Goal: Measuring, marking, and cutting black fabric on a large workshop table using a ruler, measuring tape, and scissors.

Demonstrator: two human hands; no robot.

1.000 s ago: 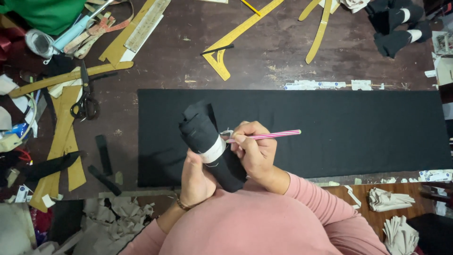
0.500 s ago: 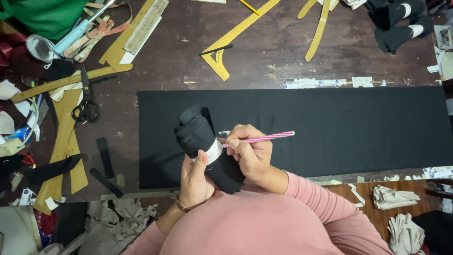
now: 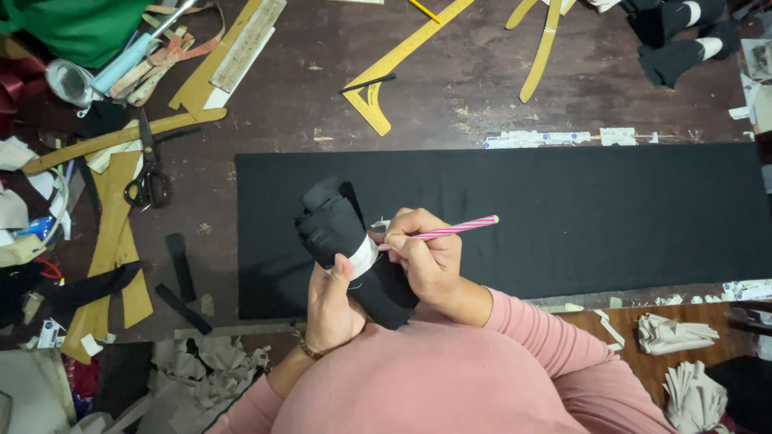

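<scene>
Dark and cluttered, the bench (image 3: 482, 88) carried black-handled scissors (image 3: 146, 165) at its left edge and a flat black cloth (image 3: 579, 217). Above the cloth's left end, the left hand (image 3: 334, 301) gripped a bundle of rolled black fabric (image 3: 346, 241) by its white band, probably soft, light and compressible. The right hand (image 3: 422, 253) pinched a pink striped pencil (image 3: 450, 231), tip at the band.

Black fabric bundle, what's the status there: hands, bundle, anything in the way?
Left hand gripping black fabric bundle at its white band. Right hand holding pink striped pencil, tip at band. Black cloth flat underneath, nothing blocking.
</scene>
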